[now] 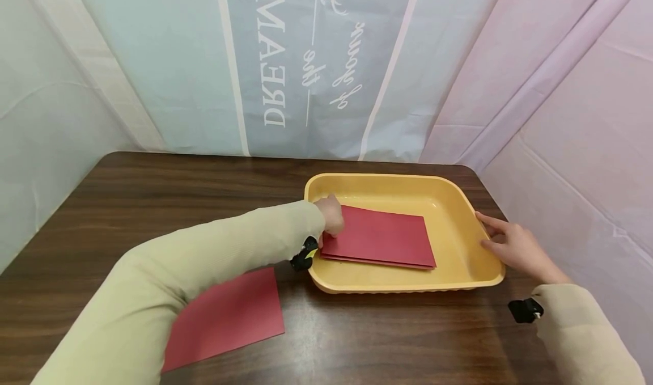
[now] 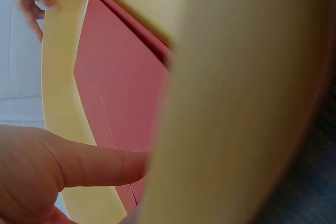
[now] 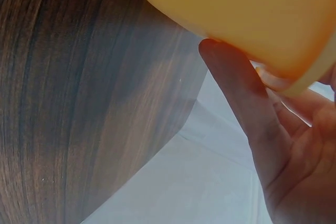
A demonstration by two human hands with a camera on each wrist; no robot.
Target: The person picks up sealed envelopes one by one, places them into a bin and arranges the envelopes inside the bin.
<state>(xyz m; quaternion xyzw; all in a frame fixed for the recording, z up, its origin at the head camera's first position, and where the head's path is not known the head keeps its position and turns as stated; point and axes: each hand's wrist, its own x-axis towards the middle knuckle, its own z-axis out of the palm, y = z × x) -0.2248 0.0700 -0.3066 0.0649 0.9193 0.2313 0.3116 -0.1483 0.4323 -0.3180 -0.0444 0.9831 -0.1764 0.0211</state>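
A yellow plastic tray (image 1: 461,249) stands on the table with a small stack of red envelopes (image 1: 382,235) inside. Reaching over the tray's left rim, my left hand (image 1: 331,215) pinches the left end of the stack. In the left wrist view the thumb (image 2: 105,163) lies across the red envelopes (image 2: 121,77); the other fingers are mostly hidden. My right hand (image 1: 515,249) grips the tray's right rim. The right wrist view has its thumb (image 3: 236,82) against the outer wall of the tray (image 3: 247,14), with fingers at the rim.
Another red sheet or envelope (image 1: 229,317) lies on the dark wooden table (image 1: 357,339), partly covered by the left sleeve (image 1: 204,254). Behind the table hangs a printed cloth (image 1: 326,130), and a pale cloth wall (image 1: 576,147) stands close on the right.
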